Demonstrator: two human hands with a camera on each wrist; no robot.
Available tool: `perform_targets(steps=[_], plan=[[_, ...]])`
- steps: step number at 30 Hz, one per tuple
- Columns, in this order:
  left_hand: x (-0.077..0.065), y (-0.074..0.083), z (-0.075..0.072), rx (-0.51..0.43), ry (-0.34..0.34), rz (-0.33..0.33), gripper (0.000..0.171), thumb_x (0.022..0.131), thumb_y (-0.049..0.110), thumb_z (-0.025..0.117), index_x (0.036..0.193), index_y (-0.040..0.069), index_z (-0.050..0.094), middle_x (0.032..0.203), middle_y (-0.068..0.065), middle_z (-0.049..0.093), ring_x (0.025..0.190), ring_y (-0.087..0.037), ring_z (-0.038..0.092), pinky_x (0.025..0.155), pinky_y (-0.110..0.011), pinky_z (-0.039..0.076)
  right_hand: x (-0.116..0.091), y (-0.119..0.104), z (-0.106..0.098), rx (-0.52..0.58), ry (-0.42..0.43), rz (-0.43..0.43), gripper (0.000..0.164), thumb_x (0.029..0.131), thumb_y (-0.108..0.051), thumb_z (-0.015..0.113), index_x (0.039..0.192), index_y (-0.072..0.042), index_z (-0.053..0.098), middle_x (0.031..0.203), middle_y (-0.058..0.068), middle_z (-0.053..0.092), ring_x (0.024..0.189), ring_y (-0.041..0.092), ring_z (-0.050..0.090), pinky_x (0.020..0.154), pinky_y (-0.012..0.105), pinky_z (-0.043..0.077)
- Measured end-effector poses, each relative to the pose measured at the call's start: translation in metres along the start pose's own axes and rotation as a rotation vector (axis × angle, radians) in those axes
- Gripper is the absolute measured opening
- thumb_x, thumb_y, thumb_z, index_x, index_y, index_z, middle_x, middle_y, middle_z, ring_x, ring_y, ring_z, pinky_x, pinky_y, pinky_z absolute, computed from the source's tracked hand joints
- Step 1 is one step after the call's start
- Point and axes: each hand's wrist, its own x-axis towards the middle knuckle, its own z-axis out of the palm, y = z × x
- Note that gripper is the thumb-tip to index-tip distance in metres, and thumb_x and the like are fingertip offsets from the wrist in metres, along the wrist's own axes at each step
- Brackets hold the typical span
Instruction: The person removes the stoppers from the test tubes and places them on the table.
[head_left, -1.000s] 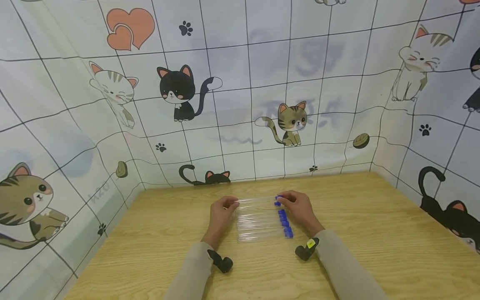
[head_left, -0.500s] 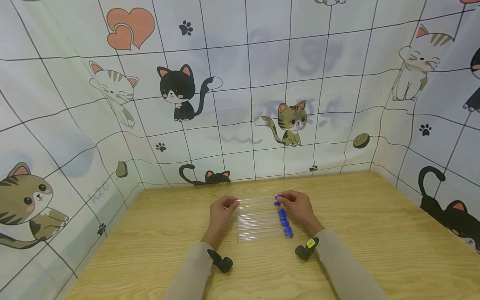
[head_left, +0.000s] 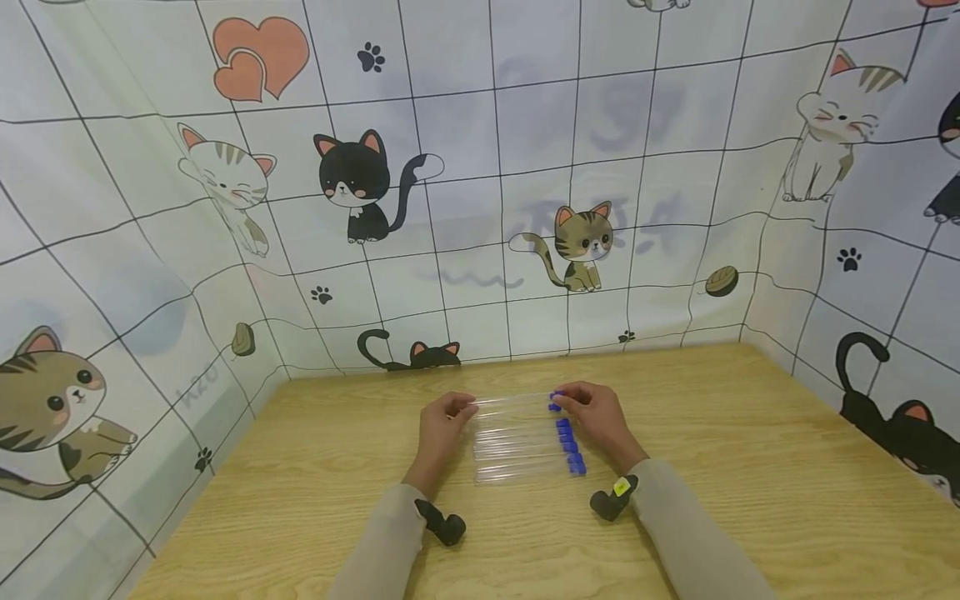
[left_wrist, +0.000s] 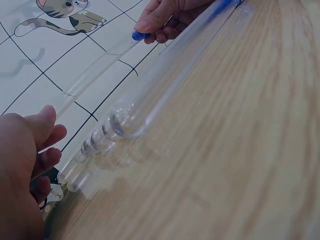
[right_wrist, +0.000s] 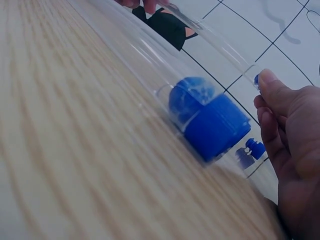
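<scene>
A clear test tube (left_wrist: 92, 74) with a blue stopper is held off the table between the two hands. My left hand (head_left: 442, 433) pinches its stopperless end between thumb and fingertips. At the other end, the thumb and fingers of my right hand (head_left: 600, 417) pinch the blue stopper (left_wrist: 139, 36), which they mostly cover. Nearer the body, several more test tubes (head_left: 517, 446) lie side by side on the table, their rounded ends toward the left. Their blue stoppers (head_left: 567, 442) line up on the right. One large stopper (right_wrist: 220, 127) shows close up in the right wrist view.
The tubes lie on a wood-grain table (head_left: 315, 508). A white cloth (head_left: 465, 208) printed with grid lines and cats hangs behind and along both sides. Black wrist cameras (head_left: 447, 527) are strapped over the sleeves.
</scene>
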Motion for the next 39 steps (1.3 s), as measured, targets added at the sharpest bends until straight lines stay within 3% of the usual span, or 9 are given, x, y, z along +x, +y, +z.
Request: perform_targets(steps=[13,26,39], plan=[[-0.0003,0.0,-0.0012,-0.016,0.041,-0.005,0.012,0.089,0.011,0.069,0.099,0.008,0.072,0.087,0.001,0.068,0.072,-0.014,0.058,0.064,-0.026,0.047,-0.0015,0.0007,0.0001,0.034,-0.048,-0.018,0.023,0.087,-0.031,0.07,0.102,-0.013,0.073,0.094,0.001,0.068,0.084,0.019,0.058,0.072,0.029,0.047],[-0.0001,-0.0003,-0.0013,-0.012,0.131,-0.003,0.005,0.086,0.009,0.071,0.091,0.009,0.072,0.081,-0.001,0.068,0.065,-0.012,0.057,0.06,-0.025,0.047,0.0009,0.0023,-0.0023,-0.025,0.126,0.007,0.029,0.089,-0.038,0.068,0.103,-0.013,0.072,0.095,0.001,0.068,0.087,0.019,0.057,0.073,0.031,0.044],[-0.0014,0.0021,-0.0032,0.04,0.179,-0.015,0.005,0.085,0.008,0.072,0.089,0.006,0.072,0.083,-0.003,0.07,0.076,-0.019,0.061,0.069,-0.034,0.047,0.0023,0.0049,-0.0015,-0.058,0.162,0.012,0.028,0.094,-0.024,0.063,0.116,-0.008,0.068,0.107,0.006,0.068,0.097,0.021,0.059,0.081,0.036,0.046]])
